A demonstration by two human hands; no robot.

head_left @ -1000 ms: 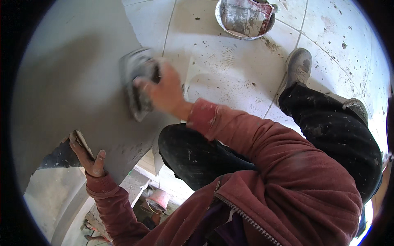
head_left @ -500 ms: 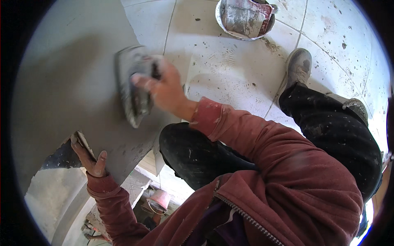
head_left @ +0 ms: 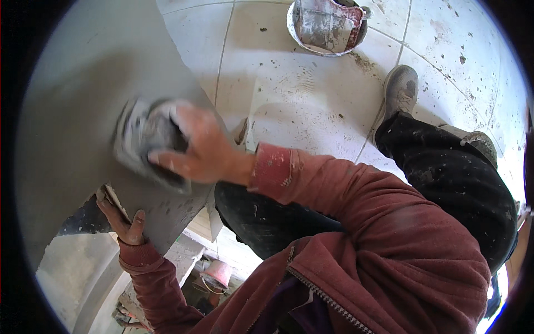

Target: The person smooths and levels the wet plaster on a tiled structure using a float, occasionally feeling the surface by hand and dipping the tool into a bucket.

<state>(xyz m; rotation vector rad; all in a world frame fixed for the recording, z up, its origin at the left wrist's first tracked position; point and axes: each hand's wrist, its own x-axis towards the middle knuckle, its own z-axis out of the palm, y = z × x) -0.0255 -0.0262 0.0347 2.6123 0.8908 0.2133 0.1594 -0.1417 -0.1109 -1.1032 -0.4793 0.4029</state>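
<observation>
My right hand (head_left: 203,147) is wrapped round the handle of a grey plastering float (head_left: 142,147), blurred by motion. The float lies against a smooth grey plastered surface (head_left: 72,128) on the left. Lower down, my left hand (head_left: 125,222) is at a broken-looking corner of that surface. A thin pale strip (head_left: 118,201) runs between its fingers and thumb; whether the strip is loose or part of the edge I cannot tell. The thumb rests against the plaster, and the fingers stretch along the strip's far side.
A plaster-smeared bucket (head_left: 317,51) with a red-edged tool in it stands on the spattered tile floor (head_left: 300,111). My shoe (head_left: 401,92) and dark-trousered knee (head_left: 261,217) are close by. Below the left arm are a pinkish bucket (head_left: 217,273) and clutter. A small chip (head_left: 241,131) lies beside the plastered edge.
The right hand has swept the float leftward and down across the plaster, turning it to a different slant. My left hand has stayed almost in place. The view has shifted slightly.
</observation>
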